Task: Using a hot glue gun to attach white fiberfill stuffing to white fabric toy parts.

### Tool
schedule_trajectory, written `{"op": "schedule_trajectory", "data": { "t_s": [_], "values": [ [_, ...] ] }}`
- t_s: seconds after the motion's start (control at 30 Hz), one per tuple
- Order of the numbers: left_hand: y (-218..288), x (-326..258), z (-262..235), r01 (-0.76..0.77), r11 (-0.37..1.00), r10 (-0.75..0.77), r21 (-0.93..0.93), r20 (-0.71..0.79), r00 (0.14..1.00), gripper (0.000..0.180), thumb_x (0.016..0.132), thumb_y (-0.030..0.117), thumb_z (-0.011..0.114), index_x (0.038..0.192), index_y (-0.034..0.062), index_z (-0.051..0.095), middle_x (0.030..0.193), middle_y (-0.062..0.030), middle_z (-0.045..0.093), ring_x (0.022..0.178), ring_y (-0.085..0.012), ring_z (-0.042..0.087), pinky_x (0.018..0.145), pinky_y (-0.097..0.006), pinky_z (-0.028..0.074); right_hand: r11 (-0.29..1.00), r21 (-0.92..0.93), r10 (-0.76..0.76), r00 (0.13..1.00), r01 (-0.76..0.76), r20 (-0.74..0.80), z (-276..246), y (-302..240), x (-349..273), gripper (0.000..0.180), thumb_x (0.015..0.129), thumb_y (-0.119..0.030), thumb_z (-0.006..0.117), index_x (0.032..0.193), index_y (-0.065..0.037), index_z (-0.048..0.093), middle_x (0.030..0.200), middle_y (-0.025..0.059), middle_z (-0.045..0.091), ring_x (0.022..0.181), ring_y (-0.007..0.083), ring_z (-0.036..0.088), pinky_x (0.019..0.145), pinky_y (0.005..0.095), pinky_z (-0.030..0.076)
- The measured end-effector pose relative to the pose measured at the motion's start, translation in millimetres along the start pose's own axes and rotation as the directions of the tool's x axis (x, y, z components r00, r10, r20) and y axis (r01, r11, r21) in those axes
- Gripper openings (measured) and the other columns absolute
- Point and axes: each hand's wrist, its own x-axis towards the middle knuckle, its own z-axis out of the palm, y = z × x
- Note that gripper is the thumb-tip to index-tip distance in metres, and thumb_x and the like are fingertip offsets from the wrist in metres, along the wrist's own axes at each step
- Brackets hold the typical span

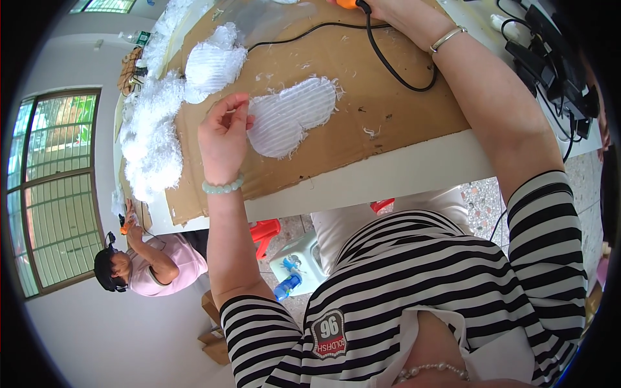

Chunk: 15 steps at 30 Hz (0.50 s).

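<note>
A white ribbed, cloud-shaped piece [294, 116] with frayed edges lies on the brown cardboard [401, 123]. My left hand [225, 136] is closed in a pinch at the left edge of this piece. At the top edge of the view, my right hand [381, 9] grips an orange-handled corded tool [347, 3]; its tip is out of view. The tool's black cord [388, 66] loops down over the cardboard. A second white ribbed piece [215, 63] lies farther left and beyond my left hand.
Fluffy white scraps [153, 139] are heaped along the cardboard's left side. Black devices and cables [563, 81] crowd the table's right end. A person in pink [168, 262] works at the far left with an orange tool. A red stool [264, 234] stands below the table.
</note>
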Motion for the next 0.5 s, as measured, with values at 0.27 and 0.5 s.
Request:
{"op": "schedule_trajectory", "data": {
  "t_s": [0.27,0.5],
  "values": [
    [-12,-5,-7,0.067,0.956,-0.065,-0.285,0.015,0.998,0.021,0.083,-0.005,0.059,0.103,-0.0021,0.061,0.09,-0.0044,0.062,0.077,-0.01,0.059,0.069,-0.022,0.048,0.98,-0.199,-0.02,0.987,-0.012,-0.162,7,2,0,0.01,0.084,-0.008,0.055,0.092,-0.002,0.055,0.066,0.0059,0.055,0.053,0.0164,0.054,0.046,0.0276,0.042],
    [-15,-3,-4,0.051,0.968,-0.053,-0.245,-0.001,0.999,0.022,0.08,-0.008,0.061,0.1,-0.0009,0.062,0.086,0.0,0.06,0.075,-0.0066,0.054,0.068,-0.02,0.046,0.999,0.049,0.002,0.995,-0.007,0.102,-4,-1,0,0.008,0.085,-0.009,0.054,0.092,-0.004,0.056,0.065,0.005,0.055,0.051,0.0162,0.053,0.046,0.0271,0.042]
  ]
}}
